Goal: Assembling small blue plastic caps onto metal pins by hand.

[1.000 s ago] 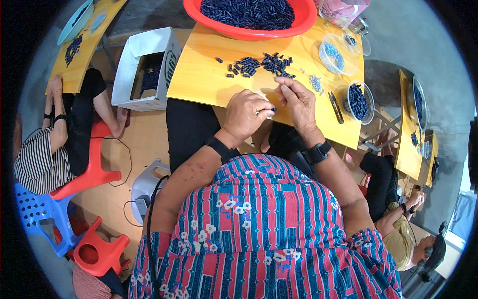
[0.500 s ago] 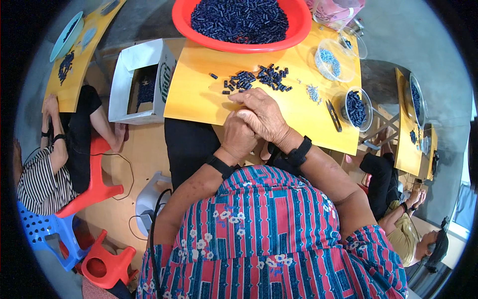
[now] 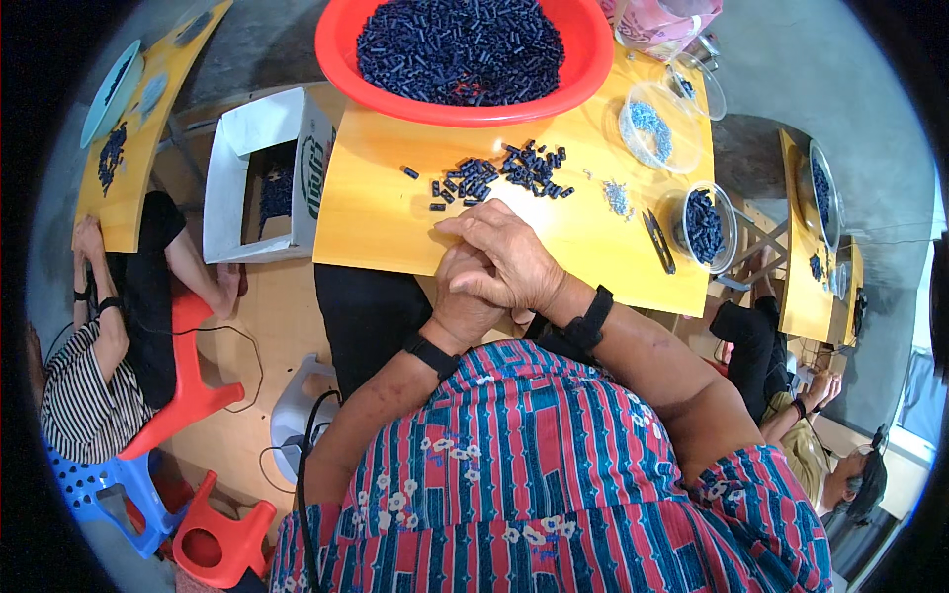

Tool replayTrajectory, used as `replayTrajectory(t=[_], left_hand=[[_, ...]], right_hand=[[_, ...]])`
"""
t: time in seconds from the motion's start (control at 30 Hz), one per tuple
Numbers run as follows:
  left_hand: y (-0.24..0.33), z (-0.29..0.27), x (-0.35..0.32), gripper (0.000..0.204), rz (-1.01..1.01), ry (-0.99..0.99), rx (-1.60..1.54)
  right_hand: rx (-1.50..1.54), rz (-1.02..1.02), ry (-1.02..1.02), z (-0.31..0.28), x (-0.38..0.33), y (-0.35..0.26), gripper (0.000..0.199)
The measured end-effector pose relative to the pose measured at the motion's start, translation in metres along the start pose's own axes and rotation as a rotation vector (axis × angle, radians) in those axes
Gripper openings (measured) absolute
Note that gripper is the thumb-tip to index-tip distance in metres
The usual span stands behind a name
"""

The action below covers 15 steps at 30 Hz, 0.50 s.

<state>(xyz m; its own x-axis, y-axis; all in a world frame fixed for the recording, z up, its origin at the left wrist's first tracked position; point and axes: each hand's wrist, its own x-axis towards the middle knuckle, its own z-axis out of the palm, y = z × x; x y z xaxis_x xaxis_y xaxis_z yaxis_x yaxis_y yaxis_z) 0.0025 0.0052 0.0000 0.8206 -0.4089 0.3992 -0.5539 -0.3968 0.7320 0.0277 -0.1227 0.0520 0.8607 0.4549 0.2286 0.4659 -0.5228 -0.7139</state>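
Observation:
My right hand (image 3: 506,259) lies across my left hand (image 3: 463,308) at the near edge of the yellow table (image 3: 376,212). It covers most of the left hand's fingers, and anything held between the hands is hidden. Both wrists wear black bands. Just beyond my fingertips lies a loose scatter of small dark blue cylindrical parts (image 3: 494,173). A big red basin (image 3: 465,117) heaped with the same parts stands at the table's far edge.
On the right of the table stand a clear bowl of dark blue parts (image 3: 704,225), a clear bowl of pale pieces (image 3: 647,124) and a black hand tool (image 3: 657,240). A white cardboard box (image 3: 259,188) sits left. Other people sit at left (image 3: 84,385) and right (image 3: 791,395) by plastic stools (image 3: 188,385).
My hands were apart with fingertips together near the scattered parts. They have drawn back toward me, and the right hand has come to lie over the left.

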Motion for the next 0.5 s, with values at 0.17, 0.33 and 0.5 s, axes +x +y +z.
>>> replayTrajectory(t=[0.17,0.33,0.5], left_hand=[[-0.002,0.005,-0.003,0.049,-0.038,-0.072,0.062],[0.000,0.000,-0.001,0.048,-0.027,-0.072,0.034],[0.006,0.002,0.009,0.035,-0.005,0.044,0.113]], right_hand=[[-0.006,-0.006,-0.004,0.000,-0.002,0.003,0.074],[-0.015,-0.029,0.038,0.002,-0.003,0.002,0.069],[0.069,-0.038,0.105,0.001,-0.002,0.011,0.042]])
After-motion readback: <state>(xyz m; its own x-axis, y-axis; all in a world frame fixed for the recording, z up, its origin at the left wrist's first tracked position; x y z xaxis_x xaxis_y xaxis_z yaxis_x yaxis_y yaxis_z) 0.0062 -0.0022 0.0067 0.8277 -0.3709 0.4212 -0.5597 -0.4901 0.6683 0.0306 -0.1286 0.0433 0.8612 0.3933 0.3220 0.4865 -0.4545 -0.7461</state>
